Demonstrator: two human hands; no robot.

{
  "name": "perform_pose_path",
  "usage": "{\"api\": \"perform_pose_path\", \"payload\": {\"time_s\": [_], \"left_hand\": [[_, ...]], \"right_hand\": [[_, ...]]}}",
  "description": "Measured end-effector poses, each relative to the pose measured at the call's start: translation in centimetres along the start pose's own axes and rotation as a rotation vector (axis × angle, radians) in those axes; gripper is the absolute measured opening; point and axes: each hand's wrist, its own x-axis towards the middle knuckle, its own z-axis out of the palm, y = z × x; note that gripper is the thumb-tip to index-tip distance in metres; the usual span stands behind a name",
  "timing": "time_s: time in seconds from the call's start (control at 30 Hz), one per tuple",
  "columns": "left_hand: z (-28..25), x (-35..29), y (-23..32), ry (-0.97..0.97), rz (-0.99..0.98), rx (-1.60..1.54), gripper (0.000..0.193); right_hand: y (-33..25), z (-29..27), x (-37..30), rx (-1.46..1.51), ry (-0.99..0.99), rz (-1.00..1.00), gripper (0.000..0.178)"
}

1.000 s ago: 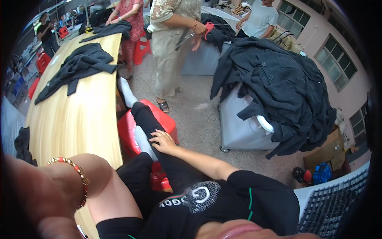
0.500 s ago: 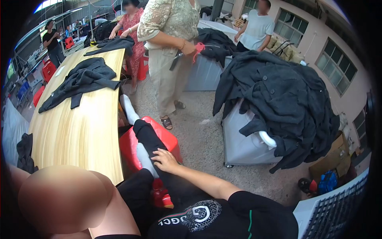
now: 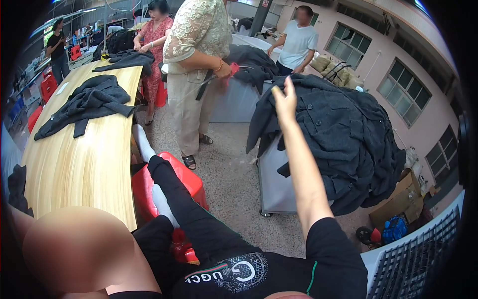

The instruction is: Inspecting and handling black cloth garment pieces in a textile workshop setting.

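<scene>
My right arm reaches forward and up, and my right hand (image 3: 286, 103) is open, fingers spread, nothing in it. It appears in front of the near-left part of a heap of dark grey buttoned coats (image 3: 343, 129); whether it touches the cloth I cannot tell. The coats are piled over a grey wheeled bin (image 3: 279, 192). My left arm (image 3: 132, 266) is bent at the lower left, partly covered by a blurred patch; its hand does not show. My legs rest stretched out on a red plastic stool (image 3: 191, 187).
On the left, a wood-grain table (image 3: 84, 174) bears a dark garment (image 3: 87, 104). A standing person in a lace top (image 3: 194, 35) holds red-handled scissors (image 3: 230, 72). Another in white (image 3: 300, 42) stands behind the bins. A cardboard box (image 3: 398, 199) lies at right.
My right hand has lifted off my leg and swung up and to the right, toward the coat heap. The view has shifted slightly to the right.
</scene>
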Motion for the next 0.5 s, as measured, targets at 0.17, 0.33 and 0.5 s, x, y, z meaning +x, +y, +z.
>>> {"api": "perform_pose_path", "payload": {"time_s": [0.17,0.33,0.5], "left_hand": [[0.2,0.1,0.0,-0.008,-0.007,0.013,0.017],[0.5,0.5,0.1,-0.004,0.016,-0.001,0.017],[0.4,0.6,1.0,-0.019,0.023,0.025,0.017]], "right_hand": [[-3.9,-2.0,2.0,0.630,0.074,0.625,0.078],[-1.8,-3.1,0.9,0.786,0.173,0.919,0.059],[-12.4,-1.9,0.0,0.837,0.202,0.527,0.031]]}}
